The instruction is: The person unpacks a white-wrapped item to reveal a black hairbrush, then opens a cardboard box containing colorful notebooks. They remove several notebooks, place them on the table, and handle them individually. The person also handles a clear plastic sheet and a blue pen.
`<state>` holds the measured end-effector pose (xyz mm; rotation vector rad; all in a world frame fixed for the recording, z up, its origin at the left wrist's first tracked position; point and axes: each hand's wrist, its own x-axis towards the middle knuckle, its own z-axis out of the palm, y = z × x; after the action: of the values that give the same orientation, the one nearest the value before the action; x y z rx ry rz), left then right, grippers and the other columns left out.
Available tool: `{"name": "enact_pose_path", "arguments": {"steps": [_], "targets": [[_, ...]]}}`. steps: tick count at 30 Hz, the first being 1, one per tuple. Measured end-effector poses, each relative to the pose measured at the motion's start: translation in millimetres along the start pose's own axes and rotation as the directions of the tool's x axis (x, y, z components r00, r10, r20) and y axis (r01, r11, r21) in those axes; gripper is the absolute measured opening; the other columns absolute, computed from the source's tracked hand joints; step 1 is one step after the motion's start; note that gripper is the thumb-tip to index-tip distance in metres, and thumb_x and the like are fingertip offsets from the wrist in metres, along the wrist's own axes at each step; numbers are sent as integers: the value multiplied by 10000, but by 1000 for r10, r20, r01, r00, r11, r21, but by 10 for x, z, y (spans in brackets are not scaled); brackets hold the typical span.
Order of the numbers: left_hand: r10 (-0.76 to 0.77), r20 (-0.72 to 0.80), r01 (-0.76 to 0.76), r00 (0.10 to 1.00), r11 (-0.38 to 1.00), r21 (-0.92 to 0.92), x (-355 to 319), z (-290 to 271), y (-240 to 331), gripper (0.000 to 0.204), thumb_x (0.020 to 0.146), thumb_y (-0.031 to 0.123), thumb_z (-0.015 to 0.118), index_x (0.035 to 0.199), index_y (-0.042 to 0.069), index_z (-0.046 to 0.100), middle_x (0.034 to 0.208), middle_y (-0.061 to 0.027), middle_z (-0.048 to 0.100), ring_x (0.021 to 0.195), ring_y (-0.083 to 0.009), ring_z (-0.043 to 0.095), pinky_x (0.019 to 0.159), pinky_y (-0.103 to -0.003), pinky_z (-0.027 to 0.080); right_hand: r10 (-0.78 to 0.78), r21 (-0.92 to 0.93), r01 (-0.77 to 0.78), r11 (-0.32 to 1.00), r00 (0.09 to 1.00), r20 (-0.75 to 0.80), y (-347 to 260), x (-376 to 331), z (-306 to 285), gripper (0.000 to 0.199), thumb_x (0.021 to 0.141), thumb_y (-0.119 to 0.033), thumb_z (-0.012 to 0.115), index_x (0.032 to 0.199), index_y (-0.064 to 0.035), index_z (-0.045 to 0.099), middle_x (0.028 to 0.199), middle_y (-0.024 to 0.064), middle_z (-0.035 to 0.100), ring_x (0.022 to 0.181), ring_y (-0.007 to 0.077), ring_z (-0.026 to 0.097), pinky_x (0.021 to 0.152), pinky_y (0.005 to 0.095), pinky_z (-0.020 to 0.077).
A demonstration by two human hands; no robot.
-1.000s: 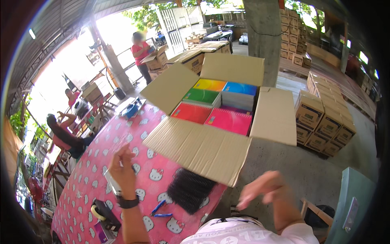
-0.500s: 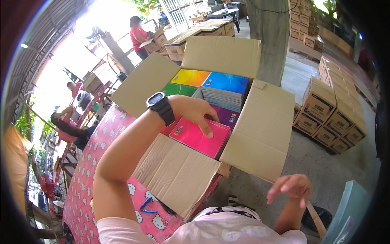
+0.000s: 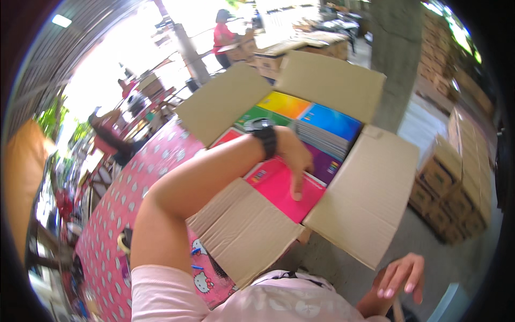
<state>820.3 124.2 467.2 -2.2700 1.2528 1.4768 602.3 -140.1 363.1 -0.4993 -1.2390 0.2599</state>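
Note:
An open cardboard box (image 3: 359, 198) stands in front of me with its flaps spread outward. Inside lie stacks of spiral notebooks: a yellow notebook (image 3: 284, 104), a blue notebook (image 3: 333, 121), a green notebook (image 3: 256, 116), a purple notebook (image 3: 323, 164), a red notebook (image 3: 227, 137) and a pink notebook (image 3: 268, 180). My left hand (image 3: 294, 154), with a black watch at the wrist, grips the pink notebook at its far edge. Its thumb lies on the cover; the other fingers are mostly hidden. My right hand (image 3: 403, 275) hangs beyond the near right flap, empty, fingers apart.
The box rests by a table with a pink patterned cloth (image 3: 115, 214), where small blue objects (image 3: 197, 257) and what looks like a tape roll (image 3: 124, 241) lie. Stacked cartons (image 3: 456, 188) stand at right, a pillar (image 3: 396, 59) behind. A person in red (image 3: 222, 37) works at more cartons.
The view has turned, so the box appears farther right. My left hand stays at the pink notebook, its thumb still on the cover. My right hand's fingers now point downward, more outstretched.

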Motion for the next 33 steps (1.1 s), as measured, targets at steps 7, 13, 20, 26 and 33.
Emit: {"name": "enact_pose_path", "arguments": {"steps": [7, 13, 20, 26, 33], "targets": [[-13, 217, 59, 976, 977, -205, 243, -19, -145, 749, 637, 529, 725, 1181, 44, 556, 1195, -134, 556, 1091, -256, 523, 913, -367, 397, -3, -71, -10, 997, 984, -179, 30, -58, 166, 505, 717, -354, 744, 1083, -46, 585, 938, 177, 623, 840, 323, 613, 727, 376, 502], [-51, 242, 103, 969, 973, -208, 160, 3, -89, 766, 601, 550, 735, 1171, 64, 575, 1210, -117, 550, 1120, -241, 501, 937, -367, 366, -5, -36, 0, 999, 989, -151, 147, -40, 134, 513, 720, -361, 740, 1092, -48, 576, 951, 176, 620, 847, 322, 609, 736, 383, 496], [-91, -52, 94, 995, 993, 70, -212, 31, 185, 816, 555, 552, 748, 1165, 38, 577, 1208, -146, 549, 1152, -282, 477, 941, -381, 369, -18, -48, 11, 999, 991, -134, 146, -61, 167, 523, 723, -369, 735, 1103, -51, 565, 966, 175, 616, 856, 320, 605, 747, 391, 490], [-133, -151, 150, 980, 982, 112, -372, 75, 308, 760, 569, 530, 741, 1128, 34, 602, 1195, -150, 555, 1145, -293, 481, 947, -387, 366, -19, -39, 14, 999, 990, -139, 181, -68, 154, 532, 726, -376, 731, 1112, -54, 556, 978, 175, 613, 863, 319, 601, 756, 398, 484], [-54, -15, 54, 998, 999, -6, -232, 4, 91, 763, 566, 438, 764, 1181, 40, 550, 1190, -145, 558, 1120, -279, 495, 944, -392, 367, -10, -17, 8, 1000, 993, -118, 235, -44, 121, 542, 730, -384, 726, 1122, -56, 545, 993, 174, 610, 871, 317, 597, 766, 406, 478]]}}
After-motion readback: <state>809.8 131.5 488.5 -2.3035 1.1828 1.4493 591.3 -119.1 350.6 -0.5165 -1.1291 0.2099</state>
